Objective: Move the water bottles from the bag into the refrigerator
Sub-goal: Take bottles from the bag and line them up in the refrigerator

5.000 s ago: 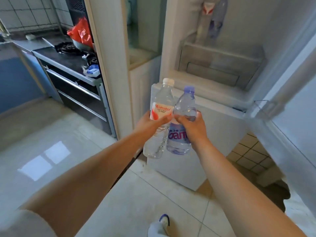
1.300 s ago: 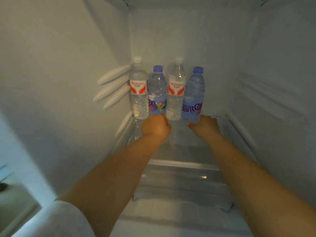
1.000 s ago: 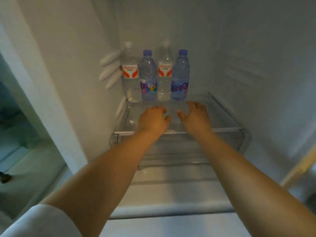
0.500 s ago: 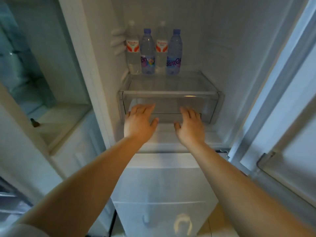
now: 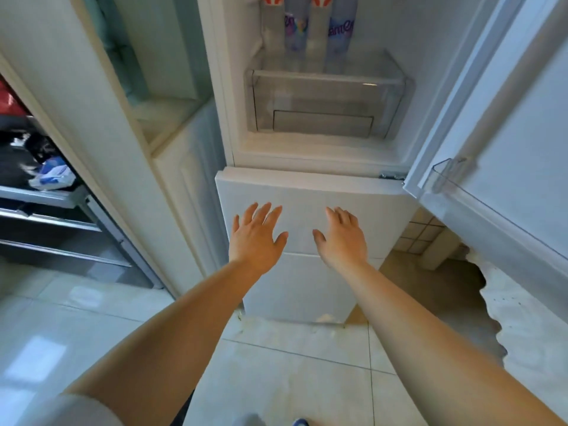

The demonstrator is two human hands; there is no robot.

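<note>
Head view shows the left hand (image 5: 256, 238) and right hand (image 5: 342, 238) spread wide and holding nothing, so go get more from the bag, not seen here, since four water bottles (image 5: 309, 29) stand far above in the refrigerator (image 5: 322, 155).

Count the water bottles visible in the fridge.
4, side by side on the shelf above the clear drawer: red-label, purple-label, red-label, purple-label; tops cropped.
</note>
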